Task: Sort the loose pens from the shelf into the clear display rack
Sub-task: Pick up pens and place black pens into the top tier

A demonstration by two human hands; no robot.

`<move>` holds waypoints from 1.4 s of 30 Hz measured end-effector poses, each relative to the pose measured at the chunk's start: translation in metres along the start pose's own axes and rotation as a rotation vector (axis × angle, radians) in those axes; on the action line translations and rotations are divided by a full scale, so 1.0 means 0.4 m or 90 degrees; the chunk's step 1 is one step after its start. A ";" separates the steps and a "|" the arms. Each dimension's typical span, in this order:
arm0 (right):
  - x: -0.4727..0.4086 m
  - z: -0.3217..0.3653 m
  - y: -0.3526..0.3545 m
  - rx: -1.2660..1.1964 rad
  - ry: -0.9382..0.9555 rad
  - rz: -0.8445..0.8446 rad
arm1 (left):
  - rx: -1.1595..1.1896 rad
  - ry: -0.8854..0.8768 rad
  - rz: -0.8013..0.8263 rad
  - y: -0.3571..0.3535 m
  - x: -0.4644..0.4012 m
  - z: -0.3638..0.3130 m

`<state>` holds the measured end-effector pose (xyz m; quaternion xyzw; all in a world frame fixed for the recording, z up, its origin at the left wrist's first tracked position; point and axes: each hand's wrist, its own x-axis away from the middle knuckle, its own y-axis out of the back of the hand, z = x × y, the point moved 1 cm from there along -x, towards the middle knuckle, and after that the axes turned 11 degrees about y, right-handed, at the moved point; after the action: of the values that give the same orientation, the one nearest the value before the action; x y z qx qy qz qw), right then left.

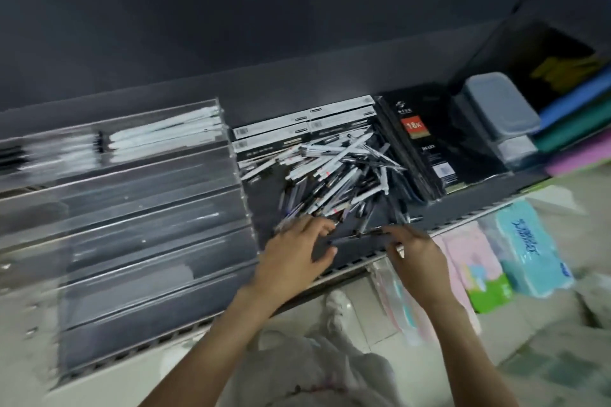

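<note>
On the shelf: a messy pile of loose white and black plastic pens (334, 175) is seen in the middle of the dark grey shelf (463, 208).
Rack: the clear plastic display rack with long slots (148, 208) is set on the shelf, just to the left of the pile.
Rack top slot: a row of white pens (165, 135) is laid in the back slot; the nearer slots look bare, but the picture is blurred.
Left hand: the left hand (291, 258) is spread flat at the near edge of the pile, its grip loose, nothing held.
Right hand: the right hand (413, 251) is pinched on a thin dark pen (360, 235), held sideways over the front of the shelf.
Boxes: flat white and black boxes (304, 129) are tucked under the back of the pile.
Right side: a black packet with a red label (426, 149) is placed beside the pile, with grey plastic tubs (496, 116) farther right.
Below the shelf: pink and blue packets (496, 258) are seen.
</note>
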<state>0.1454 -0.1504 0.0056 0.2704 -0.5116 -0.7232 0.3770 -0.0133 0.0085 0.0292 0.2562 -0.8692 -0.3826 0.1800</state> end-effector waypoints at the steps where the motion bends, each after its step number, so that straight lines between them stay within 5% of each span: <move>1: -0.013 -0.038 0.003 0.003 0.003 -0.002 | -0.047 0.025 0.005 -0.039 -0.020 -0.017; 11: -0.091 -0.215 0.021 -0.021 0.123 0.079 | -0.292 0.061 0.041 -0.297 -0.145 -0.171; 18: -0.098 -0.236 -0.001 -0.097 0.145 0.095 | -0.363 0.132 0.023 -0.313 -0.203 -0.181; 25: -0.115 -0.224 -0.016 -0.086 0.219 0.123 | -0.509 0.091 0.025 -0.311 -0.235 -0.155; 31: -0.132 -0.215 -0.027 -0.067 0.189 0.108 | -0.598 0.125 0.111 -0.291 -0.242 -0.149; 42: -0.137 -0.199 -0.030 -0.033 0.155 0.129 | -0.135 0.321 0.266 -0.122 -0.233 -0.127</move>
<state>0.2350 -0.1457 -0.0317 0.2933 -0.4682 -0.6562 0.5140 0.1027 0.0057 0.0141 0.1389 -0.7864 -0.3506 0.4892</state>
